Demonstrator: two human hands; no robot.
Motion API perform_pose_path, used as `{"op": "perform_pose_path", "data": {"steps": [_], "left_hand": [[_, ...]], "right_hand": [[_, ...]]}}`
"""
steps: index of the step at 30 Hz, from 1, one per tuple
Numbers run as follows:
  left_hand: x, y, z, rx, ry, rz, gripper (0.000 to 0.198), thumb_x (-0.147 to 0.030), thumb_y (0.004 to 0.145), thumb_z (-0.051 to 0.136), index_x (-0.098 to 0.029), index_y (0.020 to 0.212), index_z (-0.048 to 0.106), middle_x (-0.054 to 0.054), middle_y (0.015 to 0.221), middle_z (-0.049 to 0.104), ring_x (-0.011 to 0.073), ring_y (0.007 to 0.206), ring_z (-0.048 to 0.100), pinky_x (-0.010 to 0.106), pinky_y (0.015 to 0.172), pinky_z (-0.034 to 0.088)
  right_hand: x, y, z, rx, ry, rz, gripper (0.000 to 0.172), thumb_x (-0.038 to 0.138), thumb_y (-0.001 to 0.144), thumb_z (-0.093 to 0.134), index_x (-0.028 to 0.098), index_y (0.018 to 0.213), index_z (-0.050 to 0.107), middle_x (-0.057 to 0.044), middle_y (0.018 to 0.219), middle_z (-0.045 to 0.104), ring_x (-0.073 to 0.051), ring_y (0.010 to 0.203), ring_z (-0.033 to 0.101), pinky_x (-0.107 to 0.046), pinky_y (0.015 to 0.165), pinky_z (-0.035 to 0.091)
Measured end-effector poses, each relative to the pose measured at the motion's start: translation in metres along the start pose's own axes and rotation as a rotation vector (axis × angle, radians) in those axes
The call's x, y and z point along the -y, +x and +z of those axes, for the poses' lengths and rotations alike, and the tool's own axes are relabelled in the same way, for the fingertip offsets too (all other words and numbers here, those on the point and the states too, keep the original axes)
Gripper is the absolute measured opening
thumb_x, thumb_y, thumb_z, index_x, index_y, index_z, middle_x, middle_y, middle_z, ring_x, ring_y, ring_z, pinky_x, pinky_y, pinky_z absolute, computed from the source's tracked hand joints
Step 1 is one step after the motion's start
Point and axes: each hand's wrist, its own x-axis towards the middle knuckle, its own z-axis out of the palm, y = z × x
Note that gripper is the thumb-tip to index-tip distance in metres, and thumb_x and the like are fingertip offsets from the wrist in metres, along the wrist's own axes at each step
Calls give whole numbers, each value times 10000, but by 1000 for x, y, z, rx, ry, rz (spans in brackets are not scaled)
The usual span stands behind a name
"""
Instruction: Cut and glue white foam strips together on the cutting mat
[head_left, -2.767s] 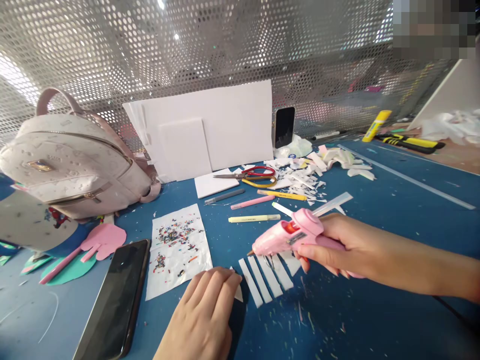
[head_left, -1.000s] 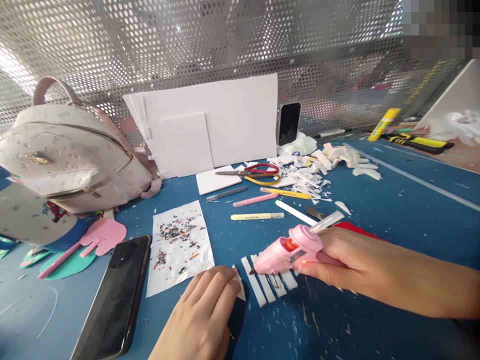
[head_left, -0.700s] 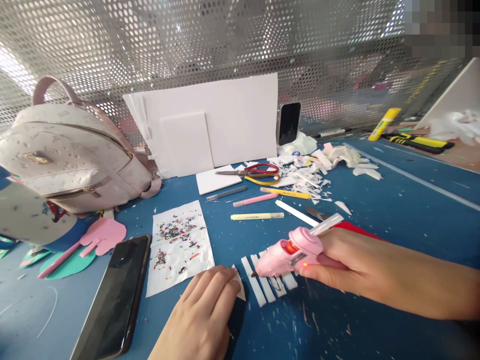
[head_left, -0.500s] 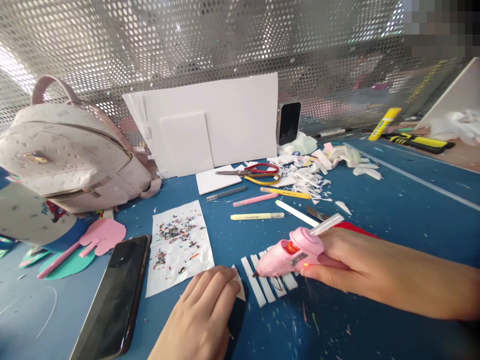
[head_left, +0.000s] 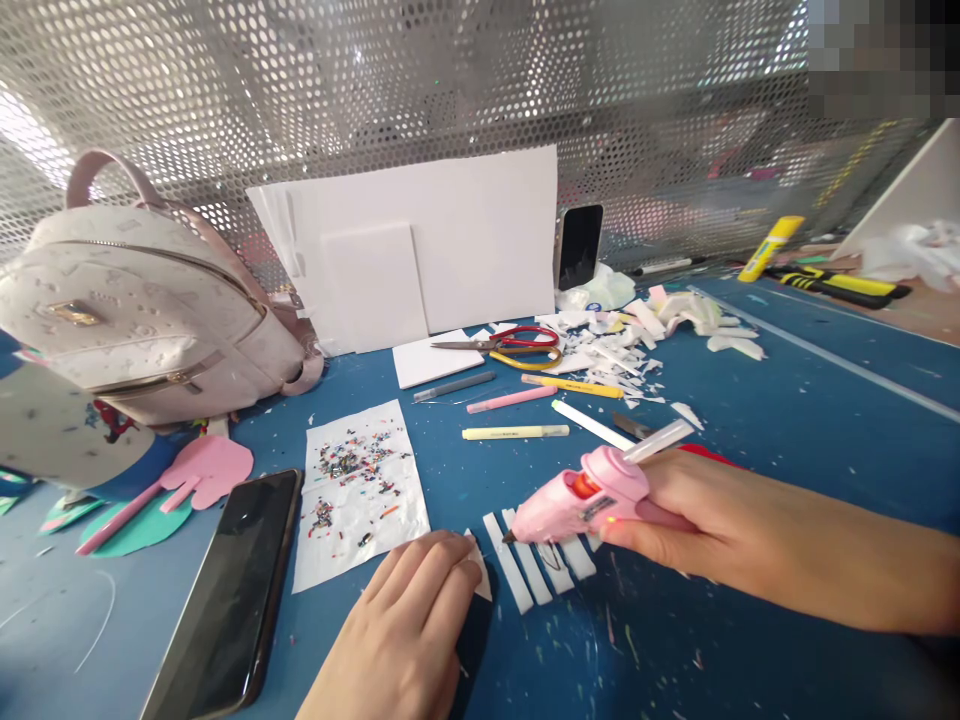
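Note:
My right hand (head_left: 697,510) grips a pink hot glue gun (head_left: 559,507) with a clear glue stick jutting from its back. The gun's dark nozzle hovers at the upper part of the leftmost of several white strips (head_left: 516,580), laid side by side; I cannot tell whether it touches. Part of the row is hidden below the gun. My left hand (head_left: 409,620) lies left of the strips, its fingers curled together over a small white piece (head_left: 482,583), pressing it on the blue table. Only the right edge of that piece shows.
A phone (head_left: 229,600) and a sheet with colourful crumbs (head_left: 360,500) lie left. Behind are markers (head_left: 515,433), scissors (head_left: 525,345), paper scraps (head_left: 622,350) and white boards (head_left: 480,240) against perforated metal. A backpack (head_left: 150,310) stands back left; a cutter (head_left: 840,286) lies back right.
The glue gun's body has risen slightly, its nozzle shifting a little upward along the leftmost strip. My left hand stays in place.

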Motion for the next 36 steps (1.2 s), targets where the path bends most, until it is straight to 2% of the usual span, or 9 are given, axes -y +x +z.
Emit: {"op": "perform_pose_path", "data": {"steps": [9, 12, 17, 21, 23, 27, 32, 36], "left_hand": [[-1, 1, 0, -3, -24, -6, 614, 82, 794, 318, -185, 1329, 463, 89, 1353, 607, 255, 1297, 528, 416, 1107, 494], [-1, 1, -1, 6, -23, -12, 615, 82, 793, 322, -188, 1329, 457, 87, 1349, 602, 252, 1299, 520, 413, 1108, 489], [0, 1, -1, 26, -38, -10, 612, 80, 793, 318, -191, 1323, 461, 81, 1348, 592, 240, 1298, 513, 403, 1115, 480], [1, 1, -1, 27, -51, 1, 608, 71, 805, 318, -191, 1339, 446, 86, 1342, 587, 239, 1304, 503, 390, 1109, 478], [1, 1, -1, 27, -57, 0, 603, 69, 810, 320, -191, 1340, 441, 87, 1342, 586, 240, 1305, 499, 391, 1112, 470], [0, 1, -1, 26, -65, -14, 610, 79, 801, 314, -189, 1334, 440, 89, 1342, 579, 243, 1305, 490, 404, 1120, 456], [0, 1, -1, 22, -62, -13, 607, 81, 797, 334, -184, 1331, 449, 89, 1340, 577, 245, 1302, 489, 395, 1121, 452], [1, 1, 0, 14, -49, -3, 584, 75, 813, 345, -182, 1324, 462, 88, 1336, 583, 237, 1302, 495, 382, 1125, 449]], "right_hand": [[5, 3, 4, -6, 39, -2, 266, 294, 1022, 562, 282, 1208, 751, -10, 1252, 736, -254, 1319, 592, -355, 1187, 399], [4, 4, 6, -25, 15, -6, 264, 332, 1021, 576, 281, 1205, 758, -13, 1177, 764, -273, 1313, 604, -393, 1188, 415], [1, 1, 8, -58, -72, -32, 289, 394, 1016, 567, 260, 1156, 781, -27, 1017, 790, -284, 1167, 688, -406, 1108, 502], [-2, -5, 7, -59, -115, -6, 316, 384, 1015, 556, 262, 1223, 759, -28, 1043, 789, -266, 1006, 725, -410, 1043, 544], [-4, -6, 6, -36, -109, -6, 321, 365, 995, 591, 285, 1270, 737, -17, 1135, 777, -267, 1086, 710, -390, 1063, 528], [-5, -5, 3, 14, -71, -24, 350, 332, 983, 603, 326, 1317, 710, 10, 1339, 711, -277, 1359, 572, -359, 1162, 440], [-15, -7, 1, 5, -117, -5, 413, 302, 961, 628, 361, 1367, 674, 33, 1380, 689, -273, 1368, 566, -348, 1191, 400], [-17, -8, 1, -44, -146, 2, 436, 330, 942, 649, 372, 1375, 669, 26, 1345, 710, -286, 1353, 578, -331, 1147, 439]]}}
